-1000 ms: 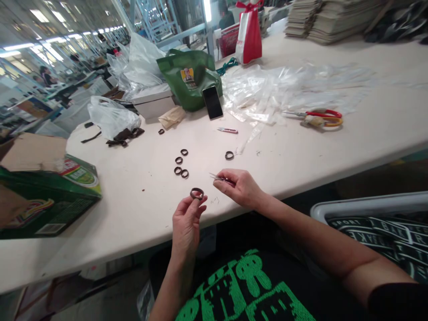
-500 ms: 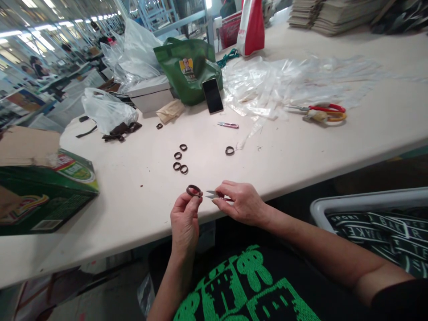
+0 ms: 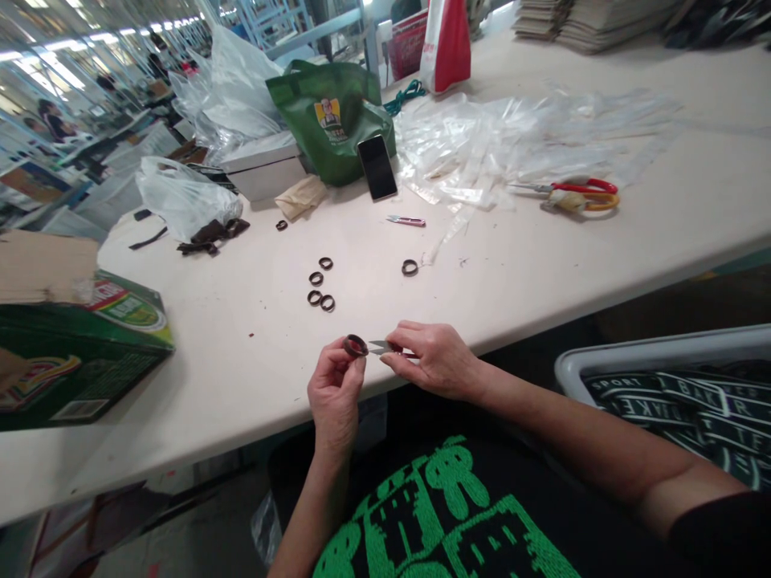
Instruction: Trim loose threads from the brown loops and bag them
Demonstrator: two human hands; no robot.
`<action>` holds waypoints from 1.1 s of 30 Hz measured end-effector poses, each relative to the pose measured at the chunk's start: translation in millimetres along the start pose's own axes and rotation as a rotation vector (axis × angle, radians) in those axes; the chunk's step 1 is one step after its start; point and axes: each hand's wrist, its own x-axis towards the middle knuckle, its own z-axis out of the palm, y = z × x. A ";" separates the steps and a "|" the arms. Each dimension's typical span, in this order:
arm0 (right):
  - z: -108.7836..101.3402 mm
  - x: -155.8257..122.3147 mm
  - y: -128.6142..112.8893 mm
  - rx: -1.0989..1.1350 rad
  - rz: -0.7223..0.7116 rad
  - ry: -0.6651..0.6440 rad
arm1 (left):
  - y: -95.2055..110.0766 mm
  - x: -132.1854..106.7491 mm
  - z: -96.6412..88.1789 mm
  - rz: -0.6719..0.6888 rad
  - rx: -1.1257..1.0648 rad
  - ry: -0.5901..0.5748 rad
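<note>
Between the thumb and fingers of my left hand (image 3: 335,391) is a small dark ring-shaped band (image 3: 355,346), tilted, with a reddish patch inside. My right hand (image 3: 430,359) is closed around thread snips (image 3: 381,347), whose pointed blades face left at the band's right edge. Whether the blades touch the band I cannot tell. Beyond my hands several similar dark rings (image 3: 316,278) lie on the table, and a single ring (image 3: 409,267) lies farther right. A second pair of snips (image 3: 406,221) rests behind them.
A green cardboard box (image 3: 84,353) stands at the left of the table (image 3: 241,385). Farther back are a green bag (image 3: 331,120), a phone (image 3: 377,167), clear plastic strips (image 3: 482,144) and red-and-yellow-handled scissors (image 3: 584,195). A grey bin (image 3: 566,369) of black printed fabric sits at right.
My left hand has turned the dark band so its opening faces more toward me, close to the snips' tips. The snips' blades look closer together. The whole view has shifted slightly.
</note>
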 end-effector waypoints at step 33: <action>-43.4 2.3 66.5 -0.414 0.210 0.228 | -8.7 0.1 -2.0 -0.142 -0.141 0.011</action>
